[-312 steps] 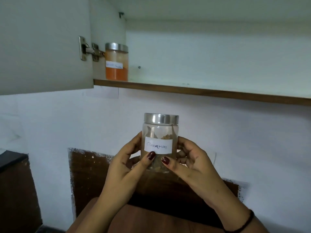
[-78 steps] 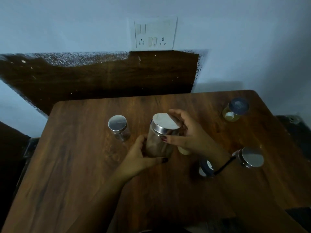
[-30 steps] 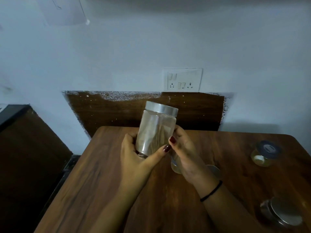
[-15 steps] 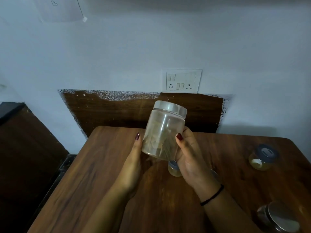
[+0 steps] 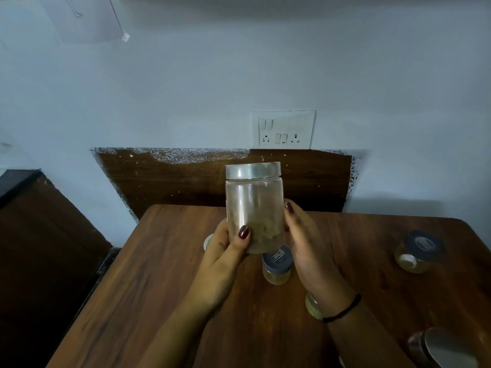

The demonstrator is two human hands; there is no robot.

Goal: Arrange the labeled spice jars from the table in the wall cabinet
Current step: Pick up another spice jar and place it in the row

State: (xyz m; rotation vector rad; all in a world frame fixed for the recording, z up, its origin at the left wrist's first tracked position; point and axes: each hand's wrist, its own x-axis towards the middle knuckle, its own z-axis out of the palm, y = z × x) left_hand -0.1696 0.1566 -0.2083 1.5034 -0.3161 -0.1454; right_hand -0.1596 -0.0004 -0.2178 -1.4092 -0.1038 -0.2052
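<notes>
I watched the left hand (image 5: 223,254) and right hand (image 5: 305,244) clasp an upright clear cylindrical jar with a smooth metal lid (image 5: 253,205).

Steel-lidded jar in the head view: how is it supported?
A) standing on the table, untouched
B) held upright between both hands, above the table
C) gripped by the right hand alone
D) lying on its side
B: the left hand and right hand grip the steel-lidded jar from either side, upright and clear of the table.
</notes>
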